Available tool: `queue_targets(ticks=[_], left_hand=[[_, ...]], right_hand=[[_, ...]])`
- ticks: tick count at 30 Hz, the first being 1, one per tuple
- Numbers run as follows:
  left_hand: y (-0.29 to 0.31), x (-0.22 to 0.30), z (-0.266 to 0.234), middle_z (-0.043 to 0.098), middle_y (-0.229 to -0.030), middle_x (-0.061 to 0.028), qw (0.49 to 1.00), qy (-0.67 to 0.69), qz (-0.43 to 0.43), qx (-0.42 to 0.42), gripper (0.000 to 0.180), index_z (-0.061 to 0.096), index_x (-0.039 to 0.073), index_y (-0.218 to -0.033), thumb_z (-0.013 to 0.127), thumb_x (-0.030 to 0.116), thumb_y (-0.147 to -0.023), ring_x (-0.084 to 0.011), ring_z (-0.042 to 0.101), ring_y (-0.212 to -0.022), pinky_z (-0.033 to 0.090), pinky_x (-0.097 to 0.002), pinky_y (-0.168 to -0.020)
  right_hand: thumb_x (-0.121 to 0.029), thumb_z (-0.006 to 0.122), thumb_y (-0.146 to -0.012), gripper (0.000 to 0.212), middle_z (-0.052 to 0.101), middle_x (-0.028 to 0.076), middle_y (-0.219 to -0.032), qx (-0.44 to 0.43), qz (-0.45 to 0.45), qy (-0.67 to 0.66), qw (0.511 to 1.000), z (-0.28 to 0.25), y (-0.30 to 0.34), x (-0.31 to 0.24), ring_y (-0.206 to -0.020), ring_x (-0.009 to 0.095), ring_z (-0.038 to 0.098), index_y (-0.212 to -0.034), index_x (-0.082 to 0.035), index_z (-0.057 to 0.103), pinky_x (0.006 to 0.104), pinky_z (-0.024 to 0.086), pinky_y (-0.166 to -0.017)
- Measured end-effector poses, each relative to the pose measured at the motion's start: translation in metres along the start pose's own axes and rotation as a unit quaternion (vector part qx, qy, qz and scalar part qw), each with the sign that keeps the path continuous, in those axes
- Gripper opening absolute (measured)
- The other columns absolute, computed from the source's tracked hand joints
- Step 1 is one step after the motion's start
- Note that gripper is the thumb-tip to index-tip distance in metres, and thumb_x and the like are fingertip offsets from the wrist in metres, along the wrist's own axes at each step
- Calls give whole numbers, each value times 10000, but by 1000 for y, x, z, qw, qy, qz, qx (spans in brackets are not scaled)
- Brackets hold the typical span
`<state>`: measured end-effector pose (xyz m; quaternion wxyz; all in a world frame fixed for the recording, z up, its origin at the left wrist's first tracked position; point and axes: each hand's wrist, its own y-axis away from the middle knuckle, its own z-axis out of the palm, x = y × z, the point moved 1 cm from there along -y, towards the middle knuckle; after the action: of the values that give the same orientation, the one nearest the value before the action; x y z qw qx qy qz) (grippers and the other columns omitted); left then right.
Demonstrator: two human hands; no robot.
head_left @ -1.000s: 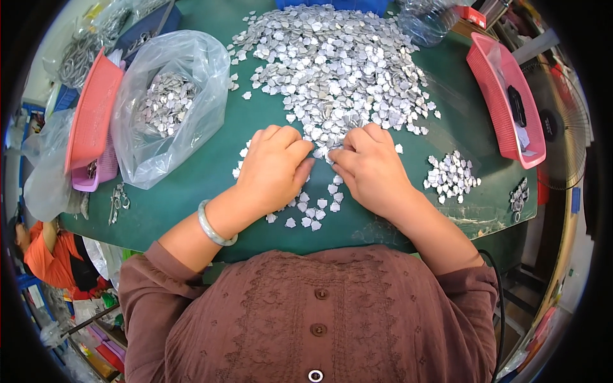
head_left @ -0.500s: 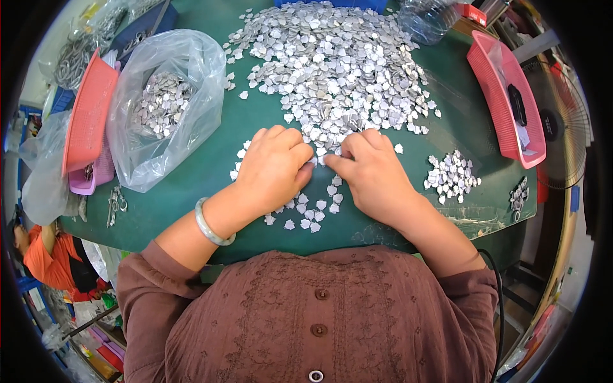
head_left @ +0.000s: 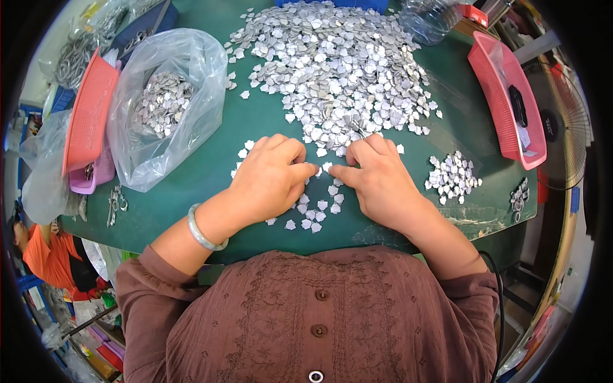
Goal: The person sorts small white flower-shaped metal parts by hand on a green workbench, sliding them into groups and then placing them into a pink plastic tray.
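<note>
**Hands meet over the small silver pieces at the bench's near edge**

Against the frame a second ago I see little change: both hands stay knuckles-up near the near edge, the scattered pieces under them spread a touch wider. The green bench carries the big heap of silver pieces toward its far edge. The clear plastic bag at the left end holds more such pieces. The pink tray at the right end holds a dark object. My left hand and right hand curl together, fingertips pinching a small piece between them. A little cluster lies right of them.
</note>
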<state>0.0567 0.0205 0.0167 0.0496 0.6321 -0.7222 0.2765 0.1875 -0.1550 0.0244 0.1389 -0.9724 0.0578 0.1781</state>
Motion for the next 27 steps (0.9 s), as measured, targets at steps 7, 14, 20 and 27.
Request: queue_targets(ticks=[7,14,20,27], left_hand=[[-4,3,3,555,-866,-52,1000,-5,0,-6,321,721,84,-1001,645,-23,-707,-258,529,-810,419,-374,-721],[-1,4,2,554,-874,-52,1000,-22,-2,-22,329,725,100,-1014,648,-12,-714,-255,520,-806,421,-371,-722],[3,4,-2,558,-886,-56,999,-7,5,-32,359,726,103,-1016,636,-23,-693,-257,518,-804,430,-366,-735],[-2,9,3,562,-903,-72,1000,5,-5,-21,357,718,81,-1013,617,-42,-694,-269,532,-841,443,-370,-764]], right_hand=[[4,610,-735,290,542,62,-910,29,33,22,999,-2,-1,7,-915,259,501,-988,-75,729,375,403,-834],[27,618,-734,315,544,66,-899,-10,35,-4,999,-8,6,6,-911,259,503,-1014,-74,722,361,410,-840],[35,621,-748,266,562,78,-905,41,46,1,998,-9,9,14,-895,277,521,-976,-62,720,374,429,-826],[-47,627,-759,194,549,43,-860,55,35,-3,998,1,4,13,-886,239,507,-927,-76,720,361,409,-787]])
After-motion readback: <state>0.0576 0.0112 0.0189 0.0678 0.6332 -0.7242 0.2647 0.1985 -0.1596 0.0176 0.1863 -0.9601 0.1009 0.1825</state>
